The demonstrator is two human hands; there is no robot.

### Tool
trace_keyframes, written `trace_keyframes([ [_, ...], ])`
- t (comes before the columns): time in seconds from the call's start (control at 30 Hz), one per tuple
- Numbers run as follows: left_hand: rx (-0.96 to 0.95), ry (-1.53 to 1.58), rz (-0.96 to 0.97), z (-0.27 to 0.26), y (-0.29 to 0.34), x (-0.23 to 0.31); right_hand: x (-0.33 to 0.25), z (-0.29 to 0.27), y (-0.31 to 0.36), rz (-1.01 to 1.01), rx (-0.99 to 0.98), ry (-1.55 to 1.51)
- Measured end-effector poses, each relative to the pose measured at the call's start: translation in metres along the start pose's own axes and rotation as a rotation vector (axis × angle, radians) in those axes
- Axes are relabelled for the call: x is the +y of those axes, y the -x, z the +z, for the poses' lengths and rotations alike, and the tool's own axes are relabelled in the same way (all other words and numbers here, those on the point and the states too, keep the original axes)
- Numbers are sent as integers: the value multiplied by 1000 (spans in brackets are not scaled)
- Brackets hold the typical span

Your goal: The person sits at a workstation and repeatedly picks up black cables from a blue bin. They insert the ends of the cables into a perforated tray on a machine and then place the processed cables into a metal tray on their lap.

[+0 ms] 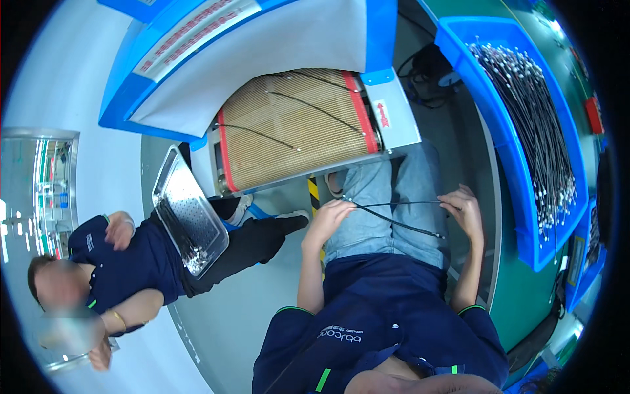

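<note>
Over my lap, my left hand point(330, 220) is closed on the ends of thin black cables. One black cable point(397, 203) runs almost straight across to my right hand point(463, 207), whose fingers pinch its other end. A second black cable point(399, 223) slants down from my left fingers, its far end hanging free below my right hand. Ahead of me is a tan ribbed conveyor belt point(262, 172) with red edges. Several black cables point(318, 109) lie spaced apart on it, reaching toward the white flap of the blue machine.
To my right, a blue bin point(483, 102) full of black cables with pale ends stands on a green bench point(539, 287). At left, a seated person point(134, 259) has a perforated metal tray point(180, 187) with cables on their lap. Loose dark cords point(420, 85) lie beyond the belt.
</note>
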State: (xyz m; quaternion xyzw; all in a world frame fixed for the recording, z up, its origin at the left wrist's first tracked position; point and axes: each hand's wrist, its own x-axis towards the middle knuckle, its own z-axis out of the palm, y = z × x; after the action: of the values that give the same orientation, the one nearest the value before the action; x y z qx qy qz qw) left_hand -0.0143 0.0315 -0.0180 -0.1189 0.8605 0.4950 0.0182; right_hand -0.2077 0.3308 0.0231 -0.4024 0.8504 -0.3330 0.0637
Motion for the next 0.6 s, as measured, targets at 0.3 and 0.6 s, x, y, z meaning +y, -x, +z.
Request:
trace_keyframes([
  [0.3,-45,-20,139,19,-12,7,-41,10,-19,66,-143,-207],
  [0.6,-83,-3,117,19,-11,4,-29,7,-16,4,-45,-101],
])
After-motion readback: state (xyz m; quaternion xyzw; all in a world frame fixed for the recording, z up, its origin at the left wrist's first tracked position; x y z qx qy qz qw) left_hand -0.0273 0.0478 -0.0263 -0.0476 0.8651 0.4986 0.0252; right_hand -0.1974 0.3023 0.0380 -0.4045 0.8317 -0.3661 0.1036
